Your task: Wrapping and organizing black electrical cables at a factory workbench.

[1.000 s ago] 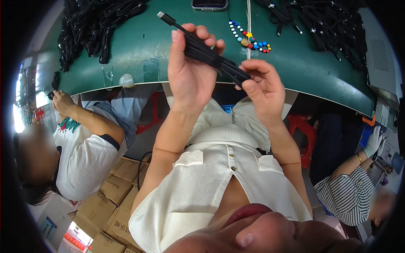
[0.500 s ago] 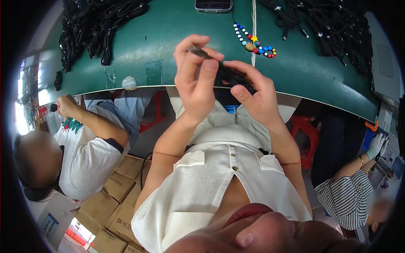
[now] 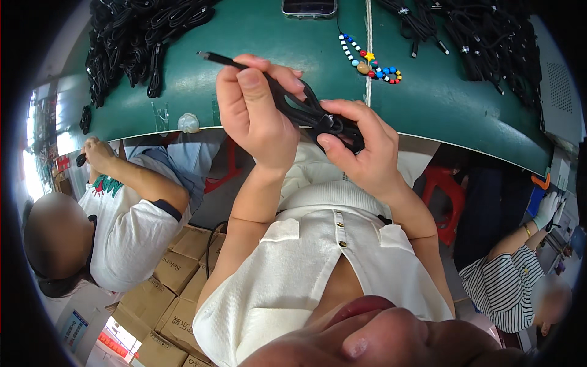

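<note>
Between my hands, above the near edge of the green table, is a black cable (image 3: 299,114) folded into a coiled bundle. My left hand (image 3: 260,113) pinches it close to one end, and the plug (image 3: 211,57) sticks out to the upper left with a thin metal tip. The looped part of the bundle lies in my right hand (image 3: 367,133), with thumb and fingers closed around it. A dark band or tie seems to cross the loops beside my right fingers. Part of the coil is hidden behind those fingers.
Black cable bundles lie heaped at the table's (image 3: 257,37) left (image 3: 131,46) and right (image 3: 480,46). A phone (image 3: 309,7) with a beaded strap (image 3: 367,61) rests at the far middle. Two people sit either side, cardboard boxes (image 3: 177,269) behind left, red stools (image 3: 445,202) below.
My left hand has moved left and slightly down, bringing the plug end out to the left. The bundle is now drawn out between both hands and shows more clearly.
</note>
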Motion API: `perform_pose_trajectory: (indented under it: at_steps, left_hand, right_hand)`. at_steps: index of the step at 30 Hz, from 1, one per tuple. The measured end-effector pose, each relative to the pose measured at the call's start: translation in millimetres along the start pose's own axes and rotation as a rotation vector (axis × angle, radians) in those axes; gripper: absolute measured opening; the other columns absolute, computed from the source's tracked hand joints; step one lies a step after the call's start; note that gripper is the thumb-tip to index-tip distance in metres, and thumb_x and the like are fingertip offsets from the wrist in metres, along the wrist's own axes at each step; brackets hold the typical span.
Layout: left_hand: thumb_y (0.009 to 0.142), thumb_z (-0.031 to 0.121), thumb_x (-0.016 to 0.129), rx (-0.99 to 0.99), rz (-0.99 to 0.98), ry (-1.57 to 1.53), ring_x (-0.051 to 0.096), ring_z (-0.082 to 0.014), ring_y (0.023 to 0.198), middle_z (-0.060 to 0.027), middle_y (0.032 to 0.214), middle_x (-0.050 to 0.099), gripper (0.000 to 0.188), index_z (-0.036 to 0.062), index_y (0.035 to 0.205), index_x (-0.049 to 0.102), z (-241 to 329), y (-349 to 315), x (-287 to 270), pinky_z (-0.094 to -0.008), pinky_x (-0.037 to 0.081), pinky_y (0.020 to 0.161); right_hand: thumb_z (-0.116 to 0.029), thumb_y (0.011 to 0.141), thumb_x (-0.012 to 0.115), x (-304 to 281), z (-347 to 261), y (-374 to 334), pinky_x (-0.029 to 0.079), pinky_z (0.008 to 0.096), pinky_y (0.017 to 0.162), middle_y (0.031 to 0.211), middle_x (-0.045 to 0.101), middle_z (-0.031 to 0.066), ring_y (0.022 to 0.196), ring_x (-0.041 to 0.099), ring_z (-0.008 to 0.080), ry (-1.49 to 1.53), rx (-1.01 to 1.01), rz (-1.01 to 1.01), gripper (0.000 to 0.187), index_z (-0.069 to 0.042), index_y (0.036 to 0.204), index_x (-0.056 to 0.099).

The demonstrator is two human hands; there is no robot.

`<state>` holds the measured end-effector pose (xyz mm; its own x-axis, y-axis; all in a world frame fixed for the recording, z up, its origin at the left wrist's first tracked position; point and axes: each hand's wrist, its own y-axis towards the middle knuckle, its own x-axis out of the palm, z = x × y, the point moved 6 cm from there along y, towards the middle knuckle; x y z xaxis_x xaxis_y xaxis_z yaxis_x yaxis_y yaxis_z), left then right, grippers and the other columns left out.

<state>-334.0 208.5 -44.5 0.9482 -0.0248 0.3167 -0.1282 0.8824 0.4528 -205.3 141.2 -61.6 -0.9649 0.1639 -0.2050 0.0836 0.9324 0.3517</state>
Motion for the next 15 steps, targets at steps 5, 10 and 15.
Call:
perform_pose_trajectory:
  at_steps: [5, 10, 15]
  left_hand:
    - [0.096, 0.022, 0.039, -0.190, -0.066, -0.114, 0.055, -0.0153, 0.065, -0.0128, 0.075, 0.059, 0.021, 0.0013, 0.095, 0.045, -13.1, 5.1, 3.6, -0.0290, 0.047, 0.070]
    - [0.088, 0.037, 0.052, -0.145, -0.479, 0.158, 0.055, -0.0187, 0.093, -0.0115, 0.102, 0.059, 0.042, 0.0003, 0.108, 0.054, -14.9, -6.1, 18.0, -0.0286, 0.044, 0.077]
    - [0.067, 0.027, 0.074, -0.050, -0.699, 0.433, 0.058, -0.0254, 0.084, -0.0120, 0.094, 0.059, 0.050, 0.0043, 0.107, 0.057, -9.3, -25.7, 38.0, -0.0294, 0.047, 0.070]
  right_hand:
    - [-0.011, 0.071, 0.073, -6.4, 11.6, -2.1, 0.046, 0.0236, 0.072, 0.094, 0.058, 0.0093, 0.082, 0.058, 0.0123, 0.331, 0.186, -0.081, 0.050, -0.001, 0.115, 0.050]
    - [-0.027, 0.073, 0.075, -29.7, 12.2, -0.9, 0.044, 0.0225, 0.078, 0.101, 0.054, 0.0066, 0.091, 0.055, 0.0106, 0.556, 0.224, 0.005, 0.058, 0.001, 0.114, 0.047]
    - [-0.046, 0.073, 0.070, -50.7, 15.2, 6.3, 0.046, 0.0214, 0.072, 0.088, 0.059, 0.0036, 0.080, 0.058, 0.0085, 0.384, 0.164, 0.105, 0.059, 0.002, 0.104, 0.053]
